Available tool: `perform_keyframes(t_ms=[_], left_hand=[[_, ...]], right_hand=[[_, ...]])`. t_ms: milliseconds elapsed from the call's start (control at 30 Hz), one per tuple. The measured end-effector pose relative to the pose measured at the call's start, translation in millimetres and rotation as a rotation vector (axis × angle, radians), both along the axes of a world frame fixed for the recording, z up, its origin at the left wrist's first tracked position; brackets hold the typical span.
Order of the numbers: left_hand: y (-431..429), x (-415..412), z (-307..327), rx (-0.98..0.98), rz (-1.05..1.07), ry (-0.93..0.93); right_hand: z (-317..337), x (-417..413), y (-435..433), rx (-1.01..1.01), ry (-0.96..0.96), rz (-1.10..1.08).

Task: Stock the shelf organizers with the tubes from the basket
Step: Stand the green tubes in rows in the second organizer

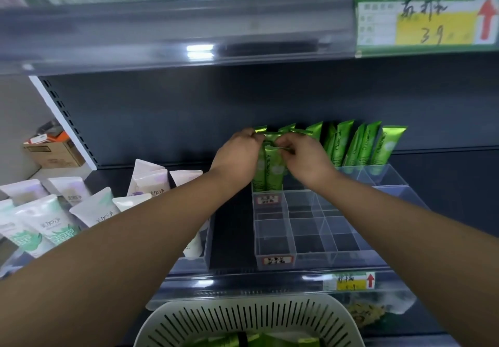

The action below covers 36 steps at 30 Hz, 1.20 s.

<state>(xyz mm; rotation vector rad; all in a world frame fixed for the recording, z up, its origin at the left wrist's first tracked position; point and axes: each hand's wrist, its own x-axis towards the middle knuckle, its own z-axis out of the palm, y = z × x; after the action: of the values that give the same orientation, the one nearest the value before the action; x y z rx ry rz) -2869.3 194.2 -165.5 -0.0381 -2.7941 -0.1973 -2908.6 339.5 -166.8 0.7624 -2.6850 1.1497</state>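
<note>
Tubes point(271, 173) upright in back-left slot of clear organizer point(272, 238), left hand point(237, 154) and right hand point(305, 157) each pinching a crimped top, likely squaring them.

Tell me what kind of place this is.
Most likely a shop aisle: a handwritten price tag, green tubes standing in a clear organizer, and a basket of more tubes below.

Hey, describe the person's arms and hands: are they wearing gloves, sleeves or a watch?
The left forearm and right forearm are bare to the frame edge, no sleeves in view. The left hand and right hand wear no gloves; no watch, bracelet or ring shows on either.
</note>
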Motion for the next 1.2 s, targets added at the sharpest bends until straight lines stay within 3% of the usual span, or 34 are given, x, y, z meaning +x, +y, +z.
perform_keyframes(t_ms=[400, 600, 1200], left_hand=[[10.3, 29.6, 20.8, -0.044, -0.015, 0.008], [22.3, 53.6, 30.9, -0.173, 0.029, -0.031], [54.5, 155.7, 29.7, -0.177, 0.097, -0.082]], right_hand=[[20.2, 28.2, 5.4, 0.274, 0.099, 0.013], [31.0, 51.7, 11.2, 0.478, 0.121, -0.01], [35.8, 148.8, 43.2, 0.547, 0.153, -0.023]])
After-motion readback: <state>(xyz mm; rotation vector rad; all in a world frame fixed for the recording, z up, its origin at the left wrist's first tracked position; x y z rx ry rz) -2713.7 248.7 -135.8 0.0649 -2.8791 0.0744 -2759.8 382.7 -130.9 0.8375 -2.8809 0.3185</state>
